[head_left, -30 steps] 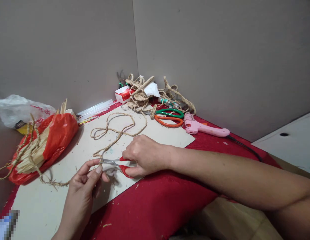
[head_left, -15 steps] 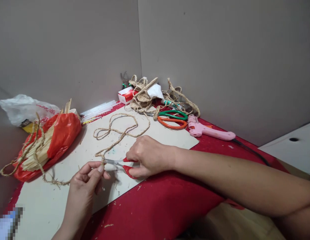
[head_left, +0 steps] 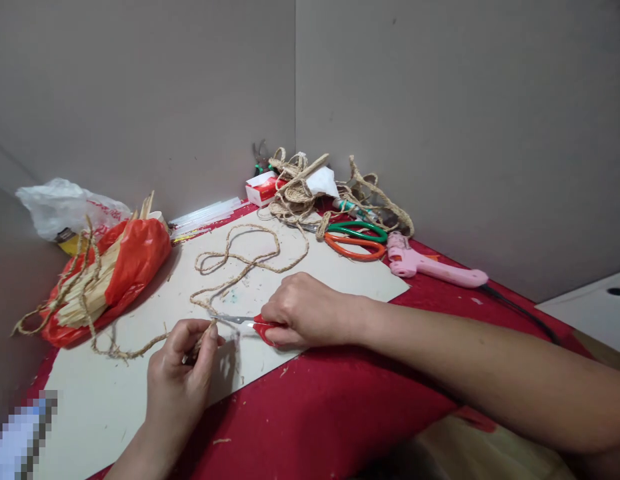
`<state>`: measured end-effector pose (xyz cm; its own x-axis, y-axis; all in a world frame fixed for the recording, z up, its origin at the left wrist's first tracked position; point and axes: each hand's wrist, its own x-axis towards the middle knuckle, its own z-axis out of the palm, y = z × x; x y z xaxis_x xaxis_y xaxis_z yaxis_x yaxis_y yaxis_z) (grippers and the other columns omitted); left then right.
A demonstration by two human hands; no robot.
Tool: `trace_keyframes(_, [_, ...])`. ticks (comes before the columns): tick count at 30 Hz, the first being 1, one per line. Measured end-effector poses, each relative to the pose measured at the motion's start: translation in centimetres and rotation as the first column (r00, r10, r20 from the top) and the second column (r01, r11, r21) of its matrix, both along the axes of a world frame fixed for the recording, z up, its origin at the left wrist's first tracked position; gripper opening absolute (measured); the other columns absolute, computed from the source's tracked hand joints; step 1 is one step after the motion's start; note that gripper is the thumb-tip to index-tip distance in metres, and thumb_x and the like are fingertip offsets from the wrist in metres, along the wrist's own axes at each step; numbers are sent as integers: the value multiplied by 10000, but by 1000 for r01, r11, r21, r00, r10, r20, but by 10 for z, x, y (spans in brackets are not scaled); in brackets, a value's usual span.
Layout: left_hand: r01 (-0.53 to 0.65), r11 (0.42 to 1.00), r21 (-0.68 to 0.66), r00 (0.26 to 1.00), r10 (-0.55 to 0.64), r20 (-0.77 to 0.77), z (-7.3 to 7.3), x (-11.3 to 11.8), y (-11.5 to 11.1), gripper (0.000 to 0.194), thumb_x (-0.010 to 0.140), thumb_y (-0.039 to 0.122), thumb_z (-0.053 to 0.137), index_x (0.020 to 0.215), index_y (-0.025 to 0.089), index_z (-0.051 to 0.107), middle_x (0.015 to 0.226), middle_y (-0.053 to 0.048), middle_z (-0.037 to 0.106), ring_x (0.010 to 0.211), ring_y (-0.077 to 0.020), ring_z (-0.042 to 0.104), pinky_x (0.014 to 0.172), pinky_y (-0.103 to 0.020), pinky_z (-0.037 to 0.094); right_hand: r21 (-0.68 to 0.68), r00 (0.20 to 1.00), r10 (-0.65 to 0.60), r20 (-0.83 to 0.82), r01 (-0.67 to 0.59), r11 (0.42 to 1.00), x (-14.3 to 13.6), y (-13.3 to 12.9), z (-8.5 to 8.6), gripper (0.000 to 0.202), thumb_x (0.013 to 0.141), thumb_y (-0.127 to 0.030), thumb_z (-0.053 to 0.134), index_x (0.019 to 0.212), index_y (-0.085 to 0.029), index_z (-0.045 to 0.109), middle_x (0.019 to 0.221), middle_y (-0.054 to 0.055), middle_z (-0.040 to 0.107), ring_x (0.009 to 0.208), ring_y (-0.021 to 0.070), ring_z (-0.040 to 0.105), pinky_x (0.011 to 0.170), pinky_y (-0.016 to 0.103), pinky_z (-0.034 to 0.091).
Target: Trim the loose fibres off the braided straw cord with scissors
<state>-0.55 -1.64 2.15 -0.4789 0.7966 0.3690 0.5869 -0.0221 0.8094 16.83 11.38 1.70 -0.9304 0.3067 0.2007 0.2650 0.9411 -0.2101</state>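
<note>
To the left hand's far left, an open red bag [head_left: 143, 253] is spilling pale straw, and a frayed strand [head_left: 135, 355] is trailing from there towards the wrist. The left hand [head_left: 183, 373] is pinching a braided cord [head_left: 247, 267] between thumb and forefinger; its loops are lying just beyond the fingertips. The red-handled scissors [head_left: 239, 321] are pointing at that pinch, their tips beside the thumb, so a slip or a wobbling cord could be nicking skin or the wrong strand. The right hand [head_left: 310, 310] is gripping their handles. Beyond it, larger scissors [head_left: 355, 240] are resting, with a pink glue gun [head_left: 440, 270] lying farther right, above the forearm
</note>
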Motion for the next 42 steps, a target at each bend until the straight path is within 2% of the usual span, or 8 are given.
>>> trace_keyframes(4, [51,994,-99,974,-27,225,-1,-7,2,168,714,325,726,829,216,670,655,-30,682,474,-146,485,484,-249,357,-37,997,-41,-70,39,999,0,2,-1,247,790,-329,523,636,-173,636,584,18,652,515,90,464,534,249,200])
trace_keyframes(6, [109,987,-121,934,-60,353,0,-7,3,229,764,347,684,936,200,646,700,-36,694,452,-126,446,460,-247,342,-66,995,-51,-91,45,997,0,1,-2,235,768,-333,536,618,-172,619,559,8,631,501,84,440,532,245,202])
trace_keyframes(9, [195,977,-89,851,-123,511,1,-6,4,234,795,368,652,932,185,605,690,-35,692,421,-100,417,447,-243,335,-71,991,-63,-116,55,996,0,0,-6,233,747,-341,556,592,-169,587,536,8,603,491,84,419,529,249,203])
trace_keyframes(16, [276,961,-34,738,-189,648,-1,-8,1,191,796,325,673,934,202,630,800,-27,689,451,-61,446,452,-210,343,-57,990,-26,-139,18,998,-4,-3,-8,255,783,-395,543,665,-184,624,577,5,621,528,95,463,550,253,224])
trace_keyframes(20, [246,966,-74,674,-116,730,-4,-14,0,186,731,265,745,896,209,680,630,27,591,515,-70,489,492,-179,386,-24,991,-42,-131,39,999,-4,-3,-6,266,757,-430,557,685,-185,631,595,9,633,555,106,499,555,256,234])
trace_keyframes(27, [229,968,-101,532,-37,846,1,-13,5,258,632,212,808,868,197,706,712,-19,647,617,-112,574,581,-205,475,45,995,-35,-91,39,998,-3,-1,-5,316,773,-477,523,749,-188,646,637,22,656,579,116,520,559,257,224])
trace_keyframes(35, [304,949,-78,458,-74,886,2,-13,7,224,657,185,790,863,178,701,668,-26,617,599,-107,548,562,-199,488,99,994,49,-95,-40,994,-2,0,-6,327,800,-464,511,676,-186,631,591,19,641,538,108,488,549,268,195])
trace_keyframes(42, [316,946,-67,446,-86,891,2,-13,8,194,670,184,783,842,169,694,708,-31,617,607,-101,553,563,-192,491,23,991,-52,-123,55,998,0,3,-4,298,755,-441,550,636,-177,620,559,12,617,522,103,471,535,257,204])
